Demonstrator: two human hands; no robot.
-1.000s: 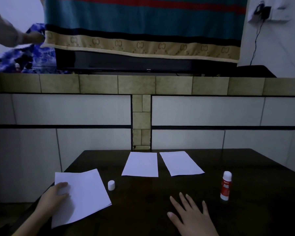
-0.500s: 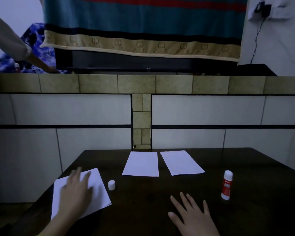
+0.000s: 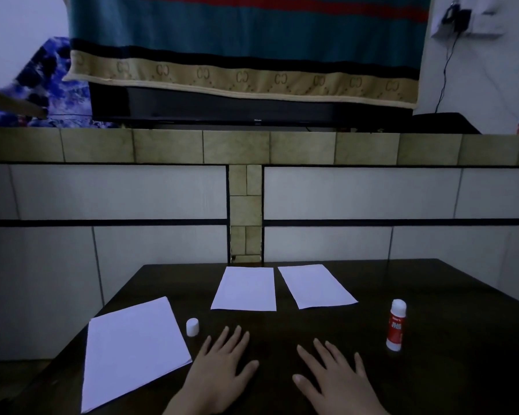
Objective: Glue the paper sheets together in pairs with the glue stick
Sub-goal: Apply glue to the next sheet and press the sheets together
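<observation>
On the dark table (image 3: 432,295) a large white paper (image 3: 132,351) lies at the near left corner. Two smaller white sheets lie farther back: one in the middle (image 3: 246,289), one just right of it (image 3: 315,285). A red and white glue stick (image 3: 396,324) stands upright at the right. Its small white cap (image 3: 192,326) stands between the large paper and the middle sheet. My left hand (image 3: 219,372) rests flat on the table, fingers spread, just right of the large paper. My right hand (image 3: 336,381) lies flat beside it, holding nothing.
A tiled ledge (image 3: 252,146) and white tiled wall rise behind the table. A striped blanket (image 3: 243,40) hangs over a dark screen above. Another person's arm (image 3: 9,100) reaches in at the far left. A cable hangs from a wall socket (image 3: 459,18).
My left hand has come off the large paper and moved right, now lying flat on the table beside my right hand. The other person's arm has drawn back leftward.
</observation>
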